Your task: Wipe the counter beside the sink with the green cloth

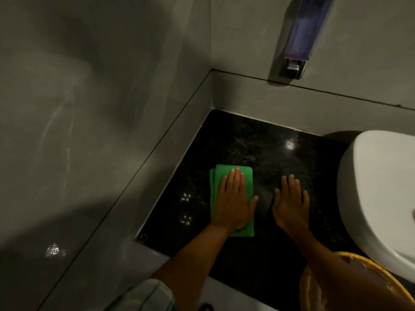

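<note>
The left hand [233, 203] presses flat, fingers together, on the folded green cloth [231, 198] lying on the dark counter [258, 142], the right hand [290, 203] spread empty beside it; an unpinned fold could bunch, leaving streaks

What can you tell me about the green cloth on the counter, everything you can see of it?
The green cloth is bright green, soft-looking fabric, folded into a long rectangle with a second layer's edge showing along its left side. It lies flat on the dark speckled counter, nearer the left wall than the white sink. The left hand lies flat, palm down, on it, fingers extended, covering its middle. The right hand is beside it on the counter, not touching it.
</note>
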Available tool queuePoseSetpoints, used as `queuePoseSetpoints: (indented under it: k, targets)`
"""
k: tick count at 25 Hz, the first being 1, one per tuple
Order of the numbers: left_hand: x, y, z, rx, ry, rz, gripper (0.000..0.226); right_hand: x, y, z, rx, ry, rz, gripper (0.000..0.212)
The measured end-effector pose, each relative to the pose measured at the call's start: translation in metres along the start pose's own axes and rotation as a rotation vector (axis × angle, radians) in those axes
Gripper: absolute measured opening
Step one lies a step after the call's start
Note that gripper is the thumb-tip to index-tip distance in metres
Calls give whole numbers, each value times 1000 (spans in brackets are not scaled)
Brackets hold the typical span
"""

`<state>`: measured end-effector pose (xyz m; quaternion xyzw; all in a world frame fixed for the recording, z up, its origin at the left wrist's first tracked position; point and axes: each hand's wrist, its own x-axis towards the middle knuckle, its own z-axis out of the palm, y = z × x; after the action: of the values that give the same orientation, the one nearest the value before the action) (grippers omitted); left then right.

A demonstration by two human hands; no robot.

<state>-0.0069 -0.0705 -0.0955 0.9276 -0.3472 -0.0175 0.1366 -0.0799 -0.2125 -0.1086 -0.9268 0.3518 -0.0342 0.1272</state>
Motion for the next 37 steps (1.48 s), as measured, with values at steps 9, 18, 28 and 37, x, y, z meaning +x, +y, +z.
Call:
queuePoseSetpoints:
  k: [9,18,28,37]
  targets:
    - [-26,-81,-14,26,20,-262,75,0,3,9,-72,51,-2,54]
    - [-143,-37,-16,121,53,-278,67,-11,-1,-5,-24,31,-33,55]
    - [-67,-102,-23,117,-17,-207,74,-1,-1,0,-90,-15,3,55]
    - [-170,-59,-24,84,-12,-183,74,-6,-5,-1,-83,6,11,56]
